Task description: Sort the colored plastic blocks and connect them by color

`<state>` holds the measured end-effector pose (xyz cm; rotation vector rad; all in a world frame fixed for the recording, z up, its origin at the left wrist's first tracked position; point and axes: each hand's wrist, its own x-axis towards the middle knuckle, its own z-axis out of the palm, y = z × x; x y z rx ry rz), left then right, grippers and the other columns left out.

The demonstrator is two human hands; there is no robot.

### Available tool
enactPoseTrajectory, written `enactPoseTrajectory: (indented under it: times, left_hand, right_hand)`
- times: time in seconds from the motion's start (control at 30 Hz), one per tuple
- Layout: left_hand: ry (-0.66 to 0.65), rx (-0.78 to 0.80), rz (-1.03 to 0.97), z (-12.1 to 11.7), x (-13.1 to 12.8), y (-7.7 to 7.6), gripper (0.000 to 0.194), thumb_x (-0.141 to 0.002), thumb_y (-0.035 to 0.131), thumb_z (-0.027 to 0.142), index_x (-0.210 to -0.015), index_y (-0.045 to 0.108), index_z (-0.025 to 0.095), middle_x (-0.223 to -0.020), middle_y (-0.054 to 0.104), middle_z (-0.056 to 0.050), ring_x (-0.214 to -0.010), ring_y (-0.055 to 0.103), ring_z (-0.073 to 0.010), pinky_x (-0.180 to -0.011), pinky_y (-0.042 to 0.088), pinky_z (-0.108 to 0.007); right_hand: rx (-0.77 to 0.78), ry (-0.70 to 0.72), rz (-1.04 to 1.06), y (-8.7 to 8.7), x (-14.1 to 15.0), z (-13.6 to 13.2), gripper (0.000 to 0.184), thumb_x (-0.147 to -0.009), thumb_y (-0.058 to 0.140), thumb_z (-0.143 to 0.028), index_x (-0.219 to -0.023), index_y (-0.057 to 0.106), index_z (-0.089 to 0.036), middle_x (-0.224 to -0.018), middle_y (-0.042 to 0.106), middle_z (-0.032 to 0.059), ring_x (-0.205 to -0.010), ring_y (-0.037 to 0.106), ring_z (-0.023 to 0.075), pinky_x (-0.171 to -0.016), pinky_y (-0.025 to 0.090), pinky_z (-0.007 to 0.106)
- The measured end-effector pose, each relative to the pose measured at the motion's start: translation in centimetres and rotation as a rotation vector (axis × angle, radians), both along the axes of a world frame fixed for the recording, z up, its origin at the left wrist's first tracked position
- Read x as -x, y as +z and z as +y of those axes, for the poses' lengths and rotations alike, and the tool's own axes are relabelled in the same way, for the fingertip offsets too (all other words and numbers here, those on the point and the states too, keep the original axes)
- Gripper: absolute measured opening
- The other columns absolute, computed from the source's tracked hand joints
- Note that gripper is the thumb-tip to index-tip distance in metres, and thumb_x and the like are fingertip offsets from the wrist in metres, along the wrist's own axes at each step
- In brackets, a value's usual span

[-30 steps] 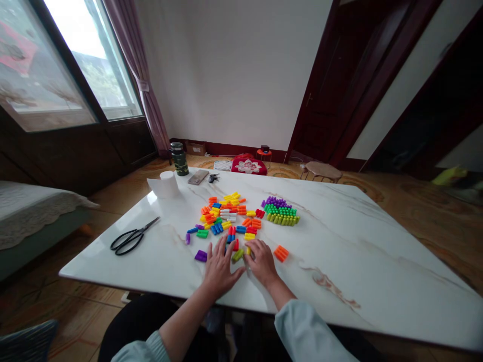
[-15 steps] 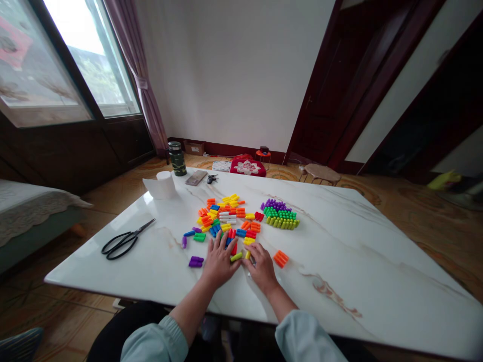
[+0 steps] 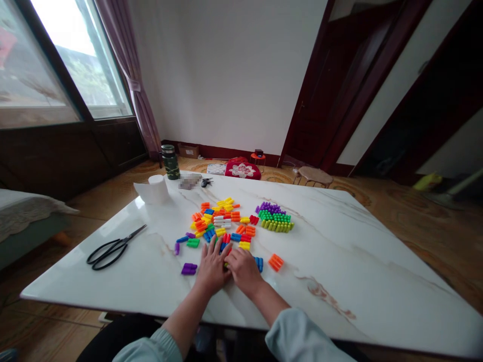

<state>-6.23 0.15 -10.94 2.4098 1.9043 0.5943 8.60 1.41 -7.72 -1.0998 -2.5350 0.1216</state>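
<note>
My left hand (image 3: 212,266) lies over the near edge of the colourful plastic pieces, its fingers stretched out and spread. Right beside it, my right hand (image 3: 243,270) has its fingertips drawn together at the left thumb. A sliver of a yellow-green plastic peg (image 3: 227,264) shows at those fingertips; the hands hide most of it. Red pieces (image 3: 226,238) lie just beyond the left fingers. Blue pegs (image 3: 258,264) and an orange cluster (image 3: 275,262) lie to the right of my right hand. Purple pegs (image 3: 189,269) are to the left.
Purple, green and yellow-green pegs stand in rows in a block (image 3: 274,217). Scissors (image 3: 113,249) lie at left on the marble-patterned table (image 3: 339,261). A paper roll (image 3: 157,189), a camouflage bottle (image 3: 170,163) and keys (image 3: 206,182) stand or lie towards the back.
My right hand has moved left against my left hand, its fingertips now over the yellow-green peg. Blue pegs show to its right. The camera view has shifted slightly.
</note>
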Motion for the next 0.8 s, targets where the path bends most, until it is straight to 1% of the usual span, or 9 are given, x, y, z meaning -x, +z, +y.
enactPoseTrajectory:
  times: [0.1, 0.2, 0.27, 0.33, 0.43, 0.57, 0.67, 0.73, 0.8]
  left_hand:
    - [-0.006, 0.01, 0.009, 0.1, 0.1, -0.2, 0.076, -0.075, 0.064, 0.034, -0.146, 0.042, 0.026, -0.156, 0.033, -0.012, -0.146, 0.019, -0.0379, -0.114, 0.019, -0.059]
    - [0.01, 0.01, 0.014, 0.1, 0.0, -0.2, 0.071, -0.077, 0.062, 0.031, -0.146, 0.043, 0.026, -0.155, 0.035, -0.012, -0.146, 0.02, -0.0367, -0.114, 0.02, -0.058]
    - [0.017, 0.003, 0.012, 0.1, -0.1, -0.1, 0.068, -0.079, 0.061, 0.033, -0.144, 0.046, 0.026, -0.154, 0.037, -0.012, -0.145, 0.022, -0.0365, -0.114, 0.021, -0.057]
    - [0.025, -0.011, 0.008, 0.1, -0.2, 0.0, 0.063, -0.082, 0.059, 0.039, -0.142, 0.048, 0.027, -0.153, 0.039, -0.011, -0.145, 0.023, -0.0365, -0.114, 0.022, -0.058]
    - [0.039, -0.03, -0.001, 0.1, -0.3, 0.1, 0.058, -0.085, 0.055, 0.047, -0.14, 0.051, 0.027, -0.151, 0.041, -0.011, -0.145, 0.023, -0.0367, -0.114, 0.021, -0.059]
    - [0.033, -0.036, -0.019, 0.1, -0.5, 0.4, 0.059, -0.085, 0.055, 0.049, -0.14, 0.051, 0.026, -0.152, 0.04, -0.012, -0.145, 0.023, -0.0369, -0.114, 0.021, -0.06]
    - [0.034, -0.038, -0.025, 0.0, -0.5, 0.4, 0.059, -0.085, 0.055, 0.049, -0.139, 0.052, 0.026, -0.151, 0.041, -0.012, -0.145, 0.023, -0.037, -0.114, 0.02, -0.061]
    - [0.037, -0.038, -0.021, 0.0, -0.5, 0.4, 0.059, -0.086, 0.055, 0.049, -0.139, 0.052, 0.027, -0.151, 0.041, -0.012, -0.145, 0.022, -0.0369, -0.114, 0.02, -0.061]
    - [0.036, -0.041, -0.012, 0.0, -0.5, 0.2, 0.059, -0.086, 0.054, 0.05, -0.14, 0.051, 0.027, -0.151, 0.041, -0.011, -0.145, 0.022, -0.0366, -0.114, 0.021, -0.061]
  right_hand:
    - [0.014, -0.052, -0.141, 0.5, 1.4, 0.3, 0.018, -0.084, 0.057, -0.01, -0.097, 0.067, -0.016, -0.095, 0.067, 0.0102, -0.088, 0.059, 0.0222, -0.074, 0.048, 0.034]
    - [0.005, -0.075, -0.181, 0.8, 2.1, 0.3, 0.024, -0.081, 0.054, -0.004, -0.101, 0.065, -0.013, -0.099, 0.067, 0.014, -0.089, 0.06, 0.0231, -0.07, 0.048, 0.033]
    - [0.0, -0.062, -0.145, 1.2, 1.7, 0.4, 0.026, -0.08, 0.055, -0.004, -0.101, 0.064, -0.015, -0.1, 0.066, 0.012, -0.09, 0.06, 0.0224, -0.071, 0.049, 0.032]
    - [-0.001, -0.087, -0.026, 1.4, 0.3, 0.7, 0.022, -0.082, 0.054, -0.008, -0.098, 0.063, -0.018, -0.097, 0.066, 0.0082, -0.089, 0.061, 0.0206, -0.073, 0.049, 0.03]
    - [-0.004, -0.26, 0.26, 0.9, -3.9, 2.1, 0.017, -0.088, 0.046, -0.015, -0.092, 0.062, -0.021, -0.091, 0.065, 0.0055, -0.085, 0.061, 0.0189, -0.075, 0.048, 0.029]
    - [-0.001, -0.583, 0.627, -1.4, -12.6, 4.9, 0.022, -0.087, 0.042, -0.026, -0.097, 0.061, -0.019, -0.091, 0.068, 0.0073, -0.078, 0.062, 0.0192, -0.073, 0.049, 0.032]
    - [-0.051, -0.793, 0.709, -3.2, -18.8, 7.0, 0.023, -0.079, 0.044, -0.031, -0.088, 0.061, -0.019, -0.085, 0.066, 0.0079, -0.07, 0.059, 0.0193, -0.072, 0.048, 0.035]
    - [-0.062, -0.834, 0.716, -4.0, -21.5, 8.2, 0.022, -0.075, 0.044, -0.032, -0.082, 0.06, -0.018, -0.08, 0.064, 0.0087, -0.068, 0.057, 0.0199, -0.07, 0.047, 0.036]
    - [-0.066, -0.84, 0.72, -4.4, -22.7, 9.4, 0.022, -0.073, 0.044, -0.033, -0.08, 0.06, -0.019, -0.078, 0.063, 0.0083, -0.067, 0.056, 0.0198, -0.069, 0.046, 0.036]
